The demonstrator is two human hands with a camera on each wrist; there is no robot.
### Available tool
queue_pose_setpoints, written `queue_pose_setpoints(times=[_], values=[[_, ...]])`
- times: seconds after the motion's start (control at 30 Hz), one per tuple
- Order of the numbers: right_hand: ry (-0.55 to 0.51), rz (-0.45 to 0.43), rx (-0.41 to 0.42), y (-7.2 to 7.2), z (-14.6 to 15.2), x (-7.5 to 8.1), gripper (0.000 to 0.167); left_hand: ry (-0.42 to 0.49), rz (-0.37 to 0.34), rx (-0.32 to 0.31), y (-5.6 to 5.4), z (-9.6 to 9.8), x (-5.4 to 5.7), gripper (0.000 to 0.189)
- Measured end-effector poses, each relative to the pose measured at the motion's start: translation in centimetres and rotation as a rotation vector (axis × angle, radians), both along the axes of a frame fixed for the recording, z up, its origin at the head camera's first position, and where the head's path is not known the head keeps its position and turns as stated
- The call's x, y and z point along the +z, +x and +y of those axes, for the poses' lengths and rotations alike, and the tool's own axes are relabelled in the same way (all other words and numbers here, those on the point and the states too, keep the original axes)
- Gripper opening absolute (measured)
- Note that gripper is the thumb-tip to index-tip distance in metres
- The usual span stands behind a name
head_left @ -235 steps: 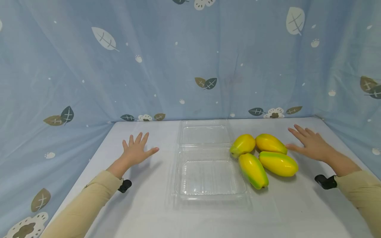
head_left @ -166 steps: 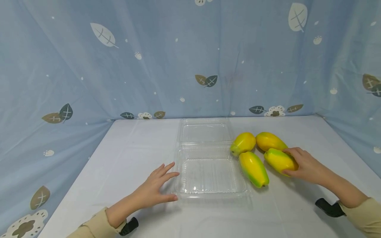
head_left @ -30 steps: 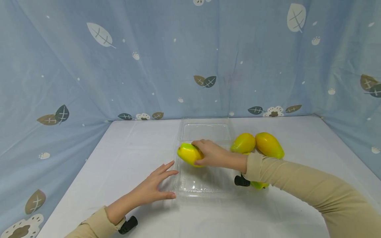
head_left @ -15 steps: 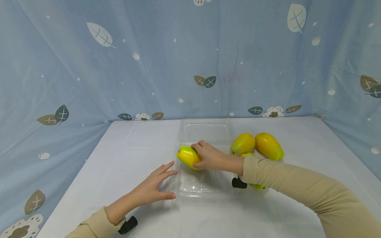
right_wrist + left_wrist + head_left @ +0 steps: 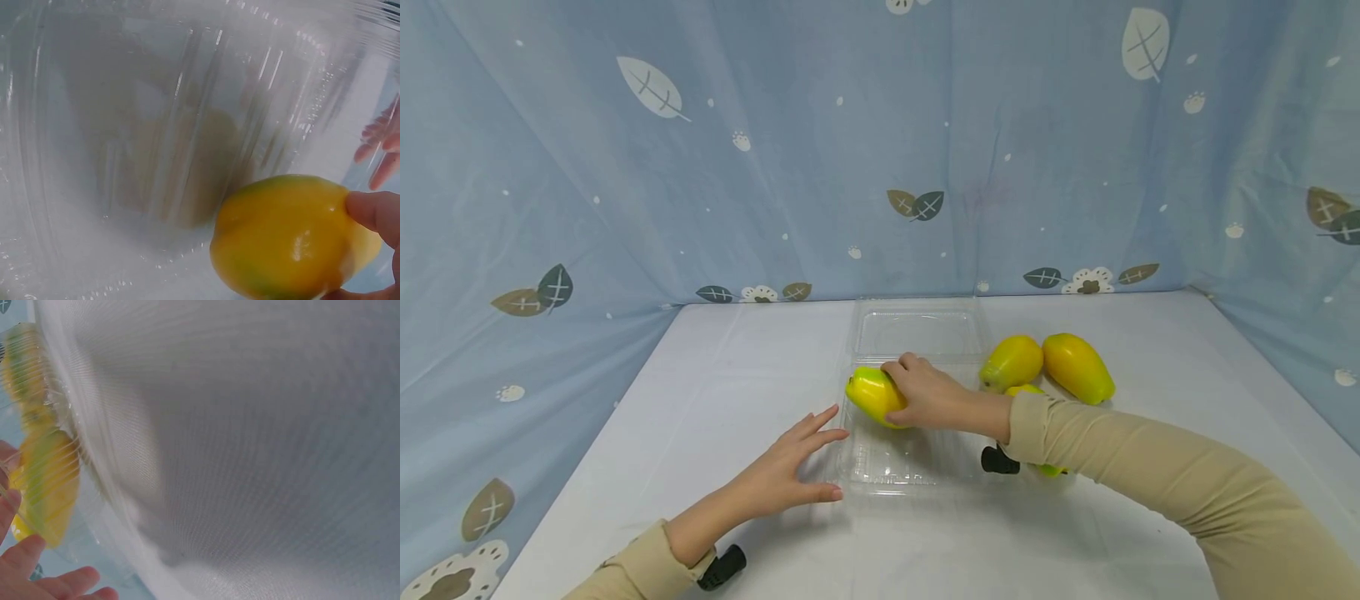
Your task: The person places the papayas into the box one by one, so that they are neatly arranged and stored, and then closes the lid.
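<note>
My right hand (image 5: 928,396) grips a yellow-green papaya (image 5: 872,396), thumb on the near side and fingers over the far side. The papaya sits within the back left part of the clear plastic container (image 5: 895,479), whose lid (image 5: 917,333) lies folded back behind it. In the right wrist view the thumb presses the end of the papaya (image 5: 294,237), and the ribbed container floor shows beside it. My left hand (image 5: 786,479) is at the container's left edge, fingers spread and holding nothing. The left wrist view shows papayas (image 5: 50,487) through the clear wall.
Two more papayas lie right of the container, one nearer (image 5: 1011,364) and one farther right (image 5: 1078,367). A third papaya (image 5: 1051,471) is mostly hidden under the right sleeve (image 5: 1097,433). A patterned blue curtain (image 5: 820,167) rises behind the white table (image 5: 760,358).
My right hand has taken the rightmost papaya, carried it left over the container and lowered it slightly. My left hand came in to the container's left edge. Over the last half second both hands stay nearly still.
</note>
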State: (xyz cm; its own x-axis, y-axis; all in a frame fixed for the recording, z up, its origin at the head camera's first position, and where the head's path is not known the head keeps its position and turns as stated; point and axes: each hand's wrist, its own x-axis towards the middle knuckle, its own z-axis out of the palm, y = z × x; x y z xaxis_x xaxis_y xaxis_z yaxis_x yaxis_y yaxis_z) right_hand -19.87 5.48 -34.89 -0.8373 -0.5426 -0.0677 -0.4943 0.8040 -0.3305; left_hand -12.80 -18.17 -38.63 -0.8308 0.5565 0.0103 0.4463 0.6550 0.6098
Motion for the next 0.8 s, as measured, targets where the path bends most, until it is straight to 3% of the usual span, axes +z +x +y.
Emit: queue_pose_setpoints(times=[0.4, 0.8], values=[[0.029, -0.035, -0.008, -0.4, 0.8, 2.3, 0.067, -0.001, 0.006, 0.001, 0.0, 0.0, -0.1, 0.065], [-0.100, -0.047, -0.007, -0.8, 4.9, 5.4, 0.069, -0.010, -0.001, 0.007, -0.1, 0.1, 0.0, 0.066]])
